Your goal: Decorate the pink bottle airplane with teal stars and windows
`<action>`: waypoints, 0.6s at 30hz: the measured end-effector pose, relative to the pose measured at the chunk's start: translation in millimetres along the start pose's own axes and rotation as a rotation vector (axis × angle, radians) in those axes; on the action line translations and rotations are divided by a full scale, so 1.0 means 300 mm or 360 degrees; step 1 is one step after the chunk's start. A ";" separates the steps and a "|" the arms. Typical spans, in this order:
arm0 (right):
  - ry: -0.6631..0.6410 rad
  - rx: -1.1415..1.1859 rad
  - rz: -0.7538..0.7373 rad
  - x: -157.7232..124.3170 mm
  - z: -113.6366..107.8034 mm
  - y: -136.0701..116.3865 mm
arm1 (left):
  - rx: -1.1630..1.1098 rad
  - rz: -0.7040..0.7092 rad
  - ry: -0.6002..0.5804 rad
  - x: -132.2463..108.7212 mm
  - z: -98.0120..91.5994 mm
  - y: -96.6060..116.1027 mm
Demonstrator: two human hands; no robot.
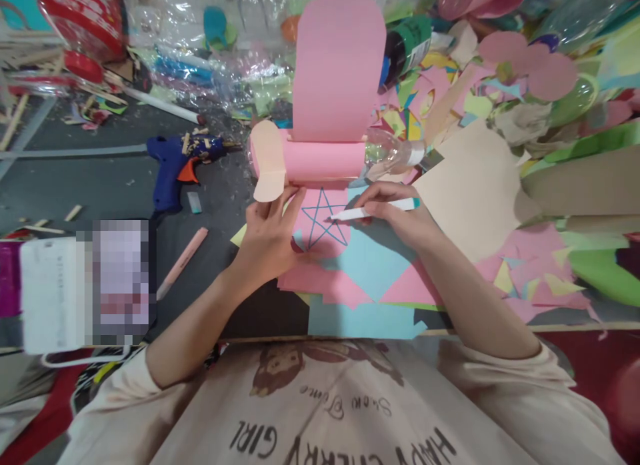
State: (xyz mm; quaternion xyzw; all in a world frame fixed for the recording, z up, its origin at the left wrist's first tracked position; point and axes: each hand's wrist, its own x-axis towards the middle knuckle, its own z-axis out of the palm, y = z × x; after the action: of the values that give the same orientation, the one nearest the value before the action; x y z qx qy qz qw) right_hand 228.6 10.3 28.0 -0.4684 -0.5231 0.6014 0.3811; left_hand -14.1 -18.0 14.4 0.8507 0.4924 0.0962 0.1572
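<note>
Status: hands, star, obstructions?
Right hand holds marker, tip at star. Left hand at star's left. Scraps off to the right.

From here I make out a dark tabletop. Along its near edge I have a white device and layered blue and pink paper; farther from that edge lie a pink marker, a blue glue gun and a white pen.
</note>
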 end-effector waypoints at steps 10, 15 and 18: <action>0.0239 -0.0179 -0.0344 0.016 0.039 0.037 | 0.0028 -0.0035 -0.0035 0.002 -0.010 0.013; 0.0237 -0.0193 -0.0338 0.011 0.046 0.036 | 0.0030 -0.0053 -0.0065 0.003 -0.012 0.013; 0.0242 -0.0198 -0.0341 0.012 0.051 0.035 | 0.0015 -0.0057 -0.0070 0.002 -0.012 0.011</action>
State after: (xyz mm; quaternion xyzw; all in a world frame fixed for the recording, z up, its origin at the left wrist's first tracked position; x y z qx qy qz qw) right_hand 213.2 7.9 17.4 -0.4768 -0.5759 0.4865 0.4520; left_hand -12.2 -18.5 18.9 0.8444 0.5043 0.0721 0.1656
